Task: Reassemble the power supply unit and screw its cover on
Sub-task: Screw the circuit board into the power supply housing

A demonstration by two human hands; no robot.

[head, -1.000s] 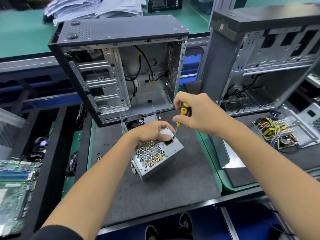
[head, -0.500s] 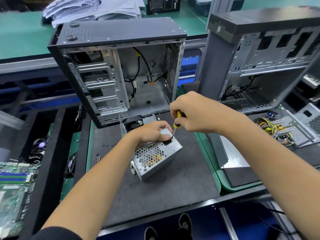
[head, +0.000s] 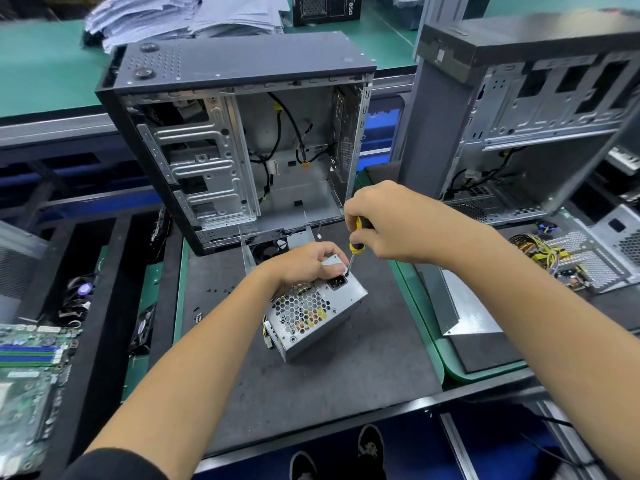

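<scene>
the psu [head: 313, 311] sits tilted on the dark grey mat [head: 346, 375], just in front of the open pc case [head: 242, 133], with its honeycomb vent face turned up toward the camera and a few yellow wires showing at its lower left corner. the left hand [head: 304, 265] lies over the unit's far upper edge, fingers curled round that edge and gripping it, thumb tip close to the black power socket. the right hand [head: 384, 225] is clenched round the yellow and black handle of a screwdriver [head: 355, 245]; the shaft slants down and left, and its tip meets the psu's top corner right beside the left thumb. whether a screw sits under the tip is too small to tell.

a small fan [head: 270, 247] lies between the case and the psu. loose screws [head: 207, 303] are scattered on the mat to the left. a second case [head: 519, 116] stands to the right, with an opened psu board [head: 568, 263] and its yellow wires in front of it, and a bare metal cover [head: 460, 306] resting on the green tray [head: 450, 368] by the right forearm. a motherboard [head: 27, 375] lies at far left. a paper stack [head: 187, 15] rests on the green bench behind.
</scene>
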